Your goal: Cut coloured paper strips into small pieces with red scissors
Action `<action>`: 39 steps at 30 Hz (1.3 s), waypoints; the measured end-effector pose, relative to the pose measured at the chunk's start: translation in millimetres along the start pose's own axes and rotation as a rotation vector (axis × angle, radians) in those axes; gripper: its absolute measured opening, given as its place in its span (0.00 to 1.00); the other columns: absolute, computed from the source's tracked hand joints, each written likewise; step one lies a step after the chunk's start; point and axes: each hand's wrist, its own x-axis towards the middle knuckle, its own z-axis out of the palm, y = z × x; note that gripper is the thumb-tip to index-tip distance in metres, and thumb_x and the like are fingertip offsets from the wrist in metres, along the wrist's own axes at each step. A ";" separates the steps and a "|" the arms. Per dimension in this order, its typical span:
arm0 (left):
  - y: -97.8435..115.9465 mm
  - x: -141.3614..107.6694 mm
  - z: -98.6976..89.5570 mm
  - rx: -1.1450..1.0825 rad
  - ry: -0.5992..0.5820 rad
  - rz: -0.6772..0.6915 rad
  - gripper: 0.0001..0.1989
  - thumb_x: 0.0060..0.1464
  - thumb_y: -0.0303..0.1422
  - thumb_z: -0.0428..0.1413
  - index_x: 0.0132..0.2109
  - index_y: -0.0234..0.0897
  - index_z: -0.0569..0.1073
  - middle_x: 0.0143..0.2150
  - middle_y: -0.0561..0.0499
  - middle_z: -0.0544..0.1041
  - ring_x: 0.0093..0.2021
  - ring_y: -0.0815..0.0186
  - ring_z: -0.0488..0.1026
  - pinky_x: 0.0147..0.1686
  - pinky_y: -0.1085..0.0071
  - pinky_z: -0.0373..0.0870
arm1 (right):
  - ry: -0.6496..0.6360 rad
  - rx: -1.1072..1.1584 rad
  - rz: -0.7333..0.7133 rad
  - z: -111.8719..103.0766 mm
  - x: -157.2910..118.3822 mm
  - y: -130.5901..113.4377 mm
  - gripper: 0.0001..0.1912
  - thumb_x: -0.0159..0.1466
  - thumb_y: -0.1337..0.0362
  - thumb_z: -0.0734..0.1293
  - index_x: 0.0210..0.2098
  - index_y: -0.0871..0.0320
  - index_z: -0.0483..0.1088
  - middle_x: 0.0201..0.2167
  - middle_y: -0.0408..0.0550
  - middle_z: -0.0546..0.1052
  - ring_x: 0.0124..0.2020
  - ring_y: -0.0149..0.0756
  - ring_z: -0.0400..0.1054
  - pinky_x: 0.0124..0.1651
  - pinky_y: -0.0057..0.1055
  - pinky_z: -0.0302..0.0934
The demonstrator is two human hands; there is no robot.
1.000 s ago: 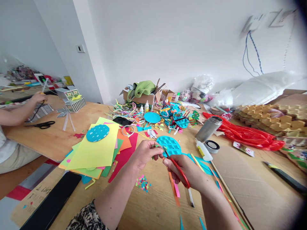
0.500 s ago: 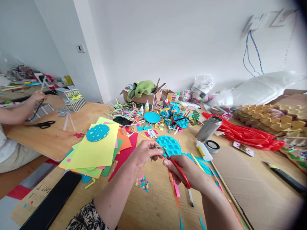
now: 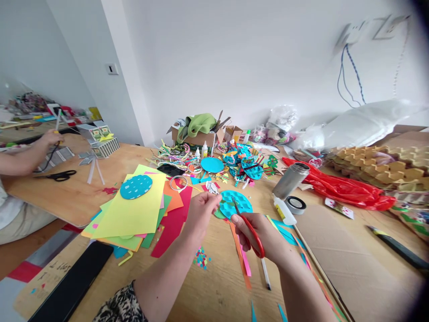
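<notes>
Against a pale wall (image 3: 234, 67), the cluttered wooden table (image 3: 223, 290) bears a dimpled blue disc (image 3: 246, 202) near its middle. The right hand (image 3: 265, 230) grips red-handled scissors (image 3: 251, 229), tips over the disc from here. Beside its left edge, the left hand (image 3: 200, 209) has fingers drawn together; whether they pinch anything, I can't tell.

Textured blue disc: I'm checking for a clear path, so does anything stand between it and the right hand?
Yes, the red-handled scissors: the right hand holds them, and their blades point across the textured blue disc in this view. Whether they touch it is unclear.
</notes>
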 end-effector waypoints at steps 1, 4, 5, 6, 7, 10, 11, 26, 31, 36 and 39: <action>-1.1 -2.7 2.1 0.003 -0.062 -0.035 0.15 0.46 0.37 0.57 0.18 0.35 0.65 0.17 0.56 0.61 0.21 0.73 0.58 0.25 0.73 0.54 | 0.007 0.013 0.001 0.0 0.2 0.3 0.26 0.60 0.42 0.59 0.21 0.58 0.62 0.13 0.42 0.69 0.15 0.30 0.65 0.20 0.25 0.56; -4.4 -9.1 7.9 -0.007 -0.187 -0.125 0.12 0.43 0.36 0.57 0.19 0.34 0.68 0.16 0.55 0.62 0.20 0.73 0.57 0.23 0.72 0.51 | 0.013 0.039 -0.006 0.7 1.3 1.8 0.26 0.59 0.41 0.59 0.22 0.58 0.62 0.13 0.42 0.69 0.15 0.31 0.66 0.19 0.25 0.57; -5.3 -10.2 9.5 -0.026 -0.201 -0.146 0.11 0.42 0.36 0.58 0.21 0.34 0.69 0.17 0.55 0.63 0.20 0.73 0.57 0.23 0.73 0.51 | 0.011 0.044 -0.011 1.2 1.7 2.4 0.26 0.59 0.41 0.59 0.22 0.58 0.62 0.13 0.42 0.69 0.15 0.30 0.66 0.19 0.25 0.57; -6.0 -10.8 10.8 -0.053 -0.202 -0.163 0.10 0.41 0.35 0.59 0.22 0.34 0.70 0.17 0.56 0.63 0.20 0.74 0.57 0.23 0.73 0.51 | 0.009 0.047 -0.018 1.9 2.1 3.1 0.26 0.59 0.41 0.59 0.22 0.58 0.62 0.14 0.42 0.69 0.15 0.30 0.66 0.19 0.25 0.57; -6.6 -10.9 11.7 -0.083 -0.196 -0.177 0.09 0.41 0.35 0.60 0.22 0.34 0.70 0.18 0.56 0.64 0.20 0.74 0.56 0.23 0.73 0.51 | 0.004 0.051 -0.025 2.8 2.5 3.7 0.26 0.60 0.41 0.59 0.22 0.58 0.62 0.14 0.42 0.70 0.15 0.30 0.66 0.19 0.24 0.57; -7.9 -9.7 12.2 -0.165 -0.177 -0.206 0.09 0.40 0.34 0.60 0.23 0.34 0.69 0.19 0.56 0.64 0.21 0.74 0.57 0.23 0.73 0.52 | -0.012 0.069 -0.043 5.5 3.5 5.0 0.25 0.60 0.42 0.59 0.22 0.58 0.62 0.14 0.41 0.69 0.15 0.29 0.65 0.19 0.24 0.57; -8.2 -9.2 11.9 -0.187 -0.173 -0.212 0.09 0.40 0.33 0.60 0.22 0.34 0.68 0.19 0.56 0.65 0.21 0.74 0.58 0.24 0.73 0.53 | -0.015 0.074 -0.043 6.2 3.7 5.2 0.25 0.60 0.43 0.59 0.22 0.58 0.62 0.14 0.41 0.69 0.14 0.29 0.65 0.18 0.23 0.56; -6.6 -11.1 12.7 -0.225 -0.146 -0.199 0.10 0.39 0.32 0.60 0.21 0.34 0.66 0.18 0.57 0.64 0.21 0.74 0.58 0.24 0.74 0.53 | -0.008 0.050 -0.054 7.4 5.1 7.3 0.23 0.62 0.46 0.59 0.23 0.58 0.62 0.14 0.41 0.70 0.15 0.29 0.66 0.18 0.22 0.56; -6.2 -10.6 12.1 -0.225 -0.151 -0.200 0.10 0.39 0.31 0.60 0.21 0.34 0.66 0.18 0.57 0.64 0.21 0.74 0.59 0.24 0.74 0.54 | -0.016 0.041 -0.045 6.8 5.3 9.2 0.22 0.61 0.46 0.60 0.23 0.58 0.62 0.14 0.41 0.69 0.15 0.29 0.66 0.17 0.22 0.55; -5.8 -9.8 12.1 -0.237 -0.134 -0.206 0.09 0.39 0.31 0.60 0.22 0.34 0.66 0.18 0.57 0.64 0.21 0.74 0.59 0.24 0.74 0.55 | -0.013 0.023 -0.038 7.0 5.5 8.1 0.22 0.62 0.46 0.60 0.23 0.58 0.61 0.14 0.41 0.69 0.14 0.29 0.65 0.17 0.21 0.54; -5.8 -10.0 12.2 -0.237 -0.134 -0.203 0.09 0.39 0.31 0.60 0.22 0.33 0.67 0.19 0.57 0.64 0.21 0.74 0.59 0.24 0.74 0.55 | -0.014 0.009 -0.042 7.1 5.6 8.2 0.22 0.62 0.46 0.60 0.23 0.58 0.61 0.14 0.41 0.69 0.14 0.29 0.65 0.17 0.22 0.54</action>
